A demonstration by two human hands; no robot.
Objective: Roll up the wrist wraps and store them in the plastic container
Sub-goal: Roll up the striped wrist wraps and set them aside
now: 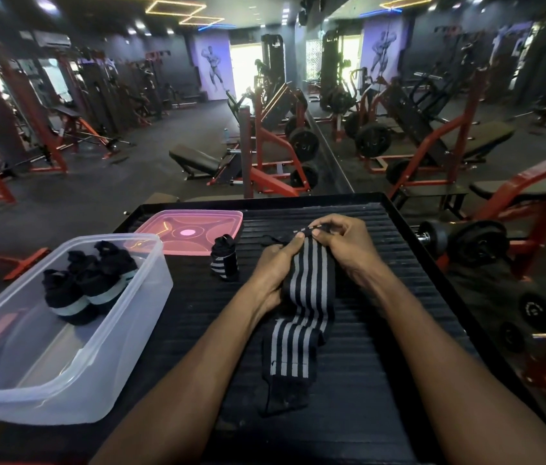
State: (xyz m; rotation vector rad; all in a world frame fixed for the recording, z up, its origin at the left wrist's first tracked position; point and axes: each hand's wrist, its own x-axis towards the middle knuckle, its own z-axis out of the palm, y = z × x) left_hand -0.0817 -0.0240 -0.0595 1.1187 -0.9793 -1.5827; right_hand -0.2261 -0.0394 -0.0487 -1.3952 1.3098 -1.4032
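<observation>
A black wrist wrap with grey stripes [308, 297] lies stretched on the ribbed black worktop [399, 297], its far end pinched between the left hand [275, 263] and the right hand [342, 239]. Just left of the left hand stands a rolled wrap [224, 260]. Farther left, the clear plastic container [63, 364] holds rolled wraps [87, 280]; its pink lid [191, 231] lies beyond.

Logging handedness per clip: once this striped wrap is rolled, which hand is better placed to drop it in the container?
Left, probably: the left hand is nearer the plastic container than the right hand.
</observation>
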